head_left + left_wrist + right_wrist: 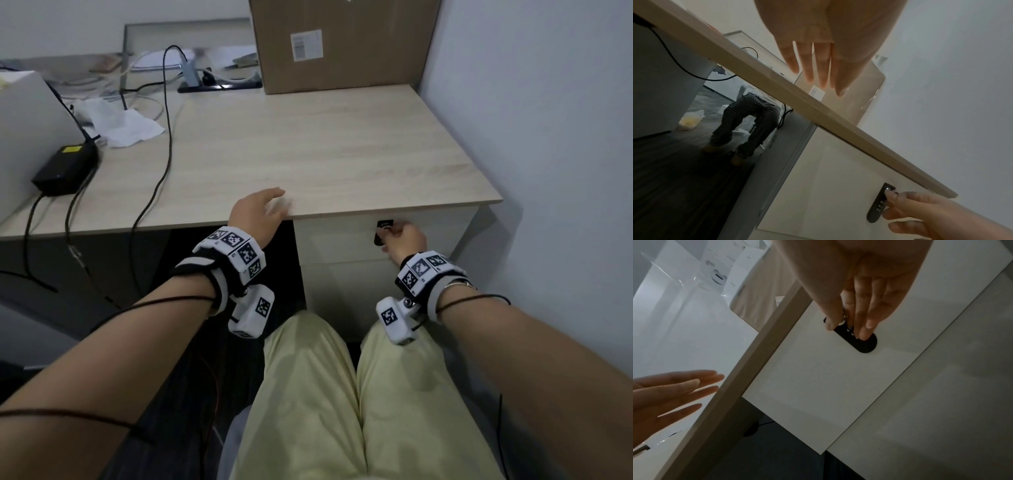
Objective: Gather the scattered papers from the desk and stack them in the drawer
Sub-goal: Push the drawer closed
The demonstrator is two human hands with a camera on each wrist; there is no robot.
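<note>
A crumpled white paper (pixel 123 125) lies at the left of the light wood desk (pixel 308 147), and more sheets (pixel 161 60) sit blurred at the back. The white top drawer (pixel 339 240) under the desk's right end is closed. Its front carries a black oval lock plate (pixel 865 345) with a small silver knob (pixel 842 321). My right hand (pixel 402 240) pinches that knob between thumb and fingers, as the left wrist view also shows for the right hand (pixel 898 204). My left hand (pixel 267 209) lies flat on the desk's front edge with straight fingers (pixel 818 65) and holds nothing.
A large cardboard box (pixel 342 44) stands at the back right against the wall (pixel 548 137). A black power adapter (pixel 65 168) and cables (pixel 164 137) cross the left side. My knees (pixel 325 394) are close to the drawers. Another person's striped-trousered legs (pixel 748 123) show beyond the desk.
</note>
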